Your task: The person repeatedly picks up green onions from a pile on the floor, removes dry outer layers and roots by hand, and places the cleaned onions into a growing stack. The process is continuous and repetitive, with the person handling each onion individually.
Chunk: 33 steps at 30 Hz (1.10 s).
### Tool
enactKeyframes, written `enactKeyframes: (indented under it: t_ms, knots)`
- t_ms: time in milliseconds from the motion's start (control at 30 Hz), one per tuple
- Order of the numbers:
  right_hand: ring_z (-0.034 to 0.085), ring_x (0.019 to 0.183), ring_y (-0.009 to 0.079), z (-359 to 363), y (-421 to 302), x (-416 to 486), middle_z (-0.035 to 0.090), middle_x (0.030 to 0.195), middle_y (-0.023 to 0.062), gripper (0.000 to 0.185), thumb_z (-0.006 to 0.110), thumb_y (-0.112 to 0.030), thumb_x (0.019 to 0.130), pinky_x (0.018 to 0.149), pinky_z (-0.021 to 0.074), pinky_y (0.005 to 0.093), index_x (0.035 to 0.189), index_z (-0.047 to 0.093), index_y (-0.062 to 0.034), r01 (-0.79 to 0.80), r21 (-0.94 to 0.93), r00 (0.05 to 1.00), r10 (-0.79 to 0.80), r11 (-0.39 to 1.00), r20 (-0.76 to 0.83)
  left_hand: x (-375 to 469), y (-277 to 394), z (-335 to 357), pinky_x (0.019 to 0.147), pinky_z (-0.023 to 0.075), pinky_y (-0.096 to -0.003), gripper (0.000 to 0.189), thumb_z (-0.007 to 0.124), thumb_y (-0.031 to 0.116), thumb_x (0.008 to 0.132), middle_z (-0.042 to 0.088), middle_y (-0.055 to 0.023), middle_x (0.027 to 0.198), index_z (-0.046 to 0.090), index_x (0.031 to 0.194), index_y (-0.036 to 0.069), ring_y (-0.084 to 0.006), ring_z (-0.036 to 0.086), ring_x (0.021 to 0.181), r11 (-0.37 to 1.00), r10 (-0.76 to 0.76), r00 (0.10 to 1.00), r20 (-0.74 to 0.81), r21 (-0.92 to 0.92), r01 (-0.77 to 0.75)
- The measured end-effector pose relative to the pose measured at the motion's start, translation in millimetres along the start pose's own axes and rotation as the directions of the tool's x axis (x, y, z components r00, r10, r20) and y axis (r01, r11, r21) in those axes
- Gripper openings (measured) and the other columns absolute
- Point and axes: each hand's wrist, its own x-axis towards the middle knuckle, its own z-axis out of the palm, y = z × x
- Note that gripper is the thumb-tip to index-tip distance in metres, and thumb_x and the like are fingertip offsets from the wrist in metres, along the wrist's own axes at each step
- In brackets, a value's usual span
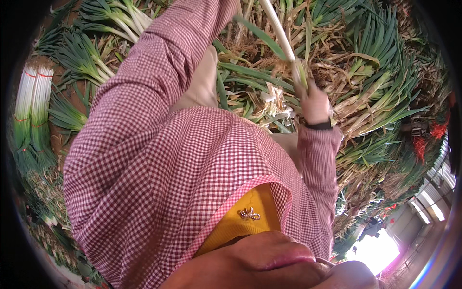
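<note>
My right hand (314, 104), with a black band at its wrist, is closed at the lower end of a long green onion (279, 30); hand and stalk end are slightly blurred. The white stalk runs up past the top edge, and a green leaf (261, 36) slants across to it. My left arm, in a checked sleeve, reaches beyond the top edge, with its hand out of view. Below the stalk lie pale peeled skins (276, 103) and loose green leaves. Onions with brown roots (245, 48) and dry leaves lie near the top middle.
Two onion bundles (33, 104) with red ties lie at far left. Near them are loose onions (81, 57) with green tops. A large heap of untrimmed onions (371, 101) is to the right. Red strands (419, 148) hang or lie at far right, near a bright opening (375, 251).
</note>
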Motion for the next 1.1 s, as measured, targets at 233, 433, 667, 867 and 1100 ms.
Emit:
enactKeyframes:
  t_ms: [233, 433, 667, 867, 1100]
  knots:
    - [0.067, 0.086, 0.0363, -40.0, 109.4, -119.3, 0.069, 0.092, 0.0173, 0.07, 0.061, -0.043, 0.087, 0.073, 0.0514, 0.0488, 0.148, 0.03, -0.0235, -0.293, -0.544, 0.833, 0.49, 0.786, 0.259, 35.3, -18.4, -27.1, 0.05, 0.0478, -0.0394, 0.033, 0.062, 0.038, 0.091, 0.045, -0.0037, 0.061, 0.05, 0.077, 0.011, -0.0218, 0.045, 0.05, 0.985, 0.018, 0.988, -0.151, 0.171, 0.008]
    - [0.063, 0.106, 0.0306, -50.5, -53.0, 28.3, 0.052, 0.137, 0.0164, 0.085, 0.074, -0.034, 0.08, 0.085, 0.0535, 0.0404, 0.148, 0.029, -0.0114, 0.118, -0.415, 0.851, -0.307, 0.902, -0.426, -39.8, -75.1, 21.8, 0.048, 0.045, -0.041, 0.036, 0.068, 0.043, 0.087, 0.049, -0.0054, 0.068, 0.056, 0.085, 0.009, -0.0241, 0.051, 0.056, 0.964, -0.138, 0.99, -0.04, 0.225, 0.143]
    - [0.044, 0.049, 0.008, -61.0, -51.7, 70.8, 0.052, 0.066, 0.0007, 0.041, 0.073, -0.02, 0.086, 0.04, 0.0332, 0.026, 0.123, 0.056, -0.0121, -0.502, 0.807, 0.864, 0.137, 0.311, 0.485, -66.3, -53.2, 11.6, 0.087, 0.0547, -0.0451, 0.018, 0.054, 0.01, 0.096, 0.064, -0.0181, 0.099, 0.058, 0.107, -0.004, -0.033, 0.064, 0.095, 0.868, -0.468, 0.73, 0.498, 0.104, 0.486]
    - [0.061, 0.076, 0.0236, -51.3, -32.8, 69.6, 0.067, 0.093, 0.0149, 0.05, 0.068, -0.037, 0.089, 0.073, 0.0482, 0.0383, 0.134, 0.053, -0.0197, -0.186, 0.088, 0.976, 0.194, 0.979, -0.103, -71.9, -68.4, 21.5, 0.078, 0.0576, -0.0424, 0.021, 0.058, 0.014, 0.095, 0.064, -0.0178, 0.095, 0.058, 0.102, -0.007, -0.0318, 0.064, 0.089, 0.914, -0.403, 0.87, 0.286, 0.18, 0.364]
    - [0.067, 0.076, 0.0291, -44.4, -19.4, 64.7, 0.07, 0.088, 0.0127, 0.019, 0.06, -0.014, 0.09, 0.067, 0.053, 0.0379, 0.107, 0.068, -0.0165, 0.028, 0.088, 0.79, 0.032, 0.996, -0.613, -91.9, -51.5, 31.0, 0.076, 0.0594, -0.0439, 0.021, 0.059, 0.012, 0.094, 0.063, -0.0187, 0.094, 0.057, 0.103, -0.007, -0.0343, 0.065, 0.087, 0.908, -0.419, 0.861, 0.29, 0.125, 0.4]
